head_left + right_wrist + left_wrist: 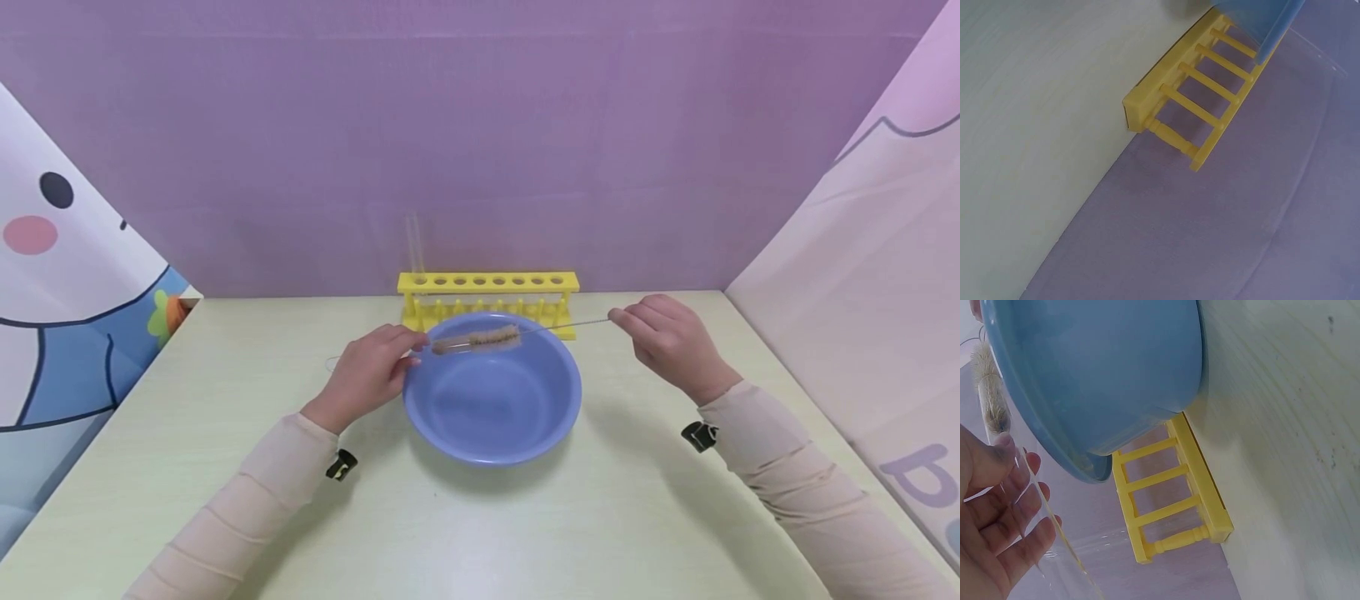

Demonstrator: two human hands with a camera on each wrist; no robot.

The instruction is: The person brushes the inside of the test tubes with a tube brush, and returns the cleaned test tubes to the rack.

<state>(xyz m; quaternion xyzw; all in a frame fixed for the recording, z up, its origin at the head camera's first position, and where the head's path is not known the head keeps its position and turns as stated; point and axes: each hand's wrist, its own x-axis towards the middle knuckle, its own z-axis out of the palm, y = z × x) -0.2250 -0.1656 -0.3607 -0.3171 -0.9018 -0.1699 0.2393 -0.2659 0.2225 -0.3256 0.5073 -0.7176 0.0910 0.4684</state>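
Over the far part of a blue basin [491, 404], a test tube brush [497, 337] with tan bristles lies nearly level. My right hand [671, 342] pinches the far end of its thin twisted-wire handle, to the right of the basin. At the basin's left rim, my left hand [367, 371] grips a clear test tube [1063, 575] between thumb and fingers. Part of the bristles sits inside the tube's mouth in the left wrist view; the rest stands outside. The right wrist view does not include the right hand.
Behind the basin stands a yellow test tube rack [487, 283], with another clear test tube [415, 246] upright in its leftmost hole. A purple backdrop [480, 150] rises at the table's back edge. Printed cloths hang at both sides.
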